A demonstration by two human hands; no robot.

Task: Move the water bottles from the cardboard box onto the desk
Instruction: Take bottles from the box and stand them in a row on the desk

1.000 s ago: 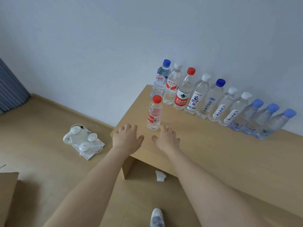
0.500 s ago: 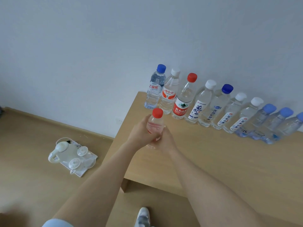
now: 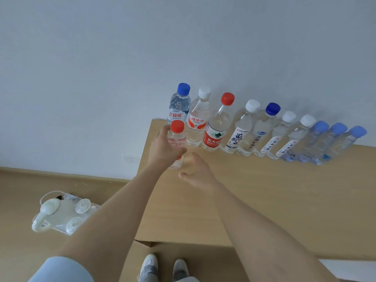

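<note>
A pale, bare wall (image 3: 101, 58) backs a light wooden desk (image 3: 284, 200). Along the desk's back edge a row of water bottles (image 3: 250, 129) stands shoulder to shoulder, ten in all. It runs from a blue-capped bottle (image 3: 180, 106) at the back left corner, through white, red and dark blue caps, to three light blue caps towards the right.

In front of that left end, close to the desk's left edge, the person's left hand (image 3: 162, 147) is wrapped round a small red-capped bottle (image 3: 176, 137). The fingers curl about its middle and the bottle is upright. Its base is at desk level, but I cannot tell whether it touches the wood.

The right hand (image 3: 198, 171) is over the desk just beside the bottle's base, to its right and not touching it. Its fingers are loosely bent and hold nothing.

On the wooden floor to the left of the desk lies a white plastic holder with suction cups (image 3: 59, 214). A wall socket (image 3: 131, 159) sits low on the wall near the desk's left edge. The person's pale shoes (image 3: 149, 267) show below the desk's front edge.
</note>
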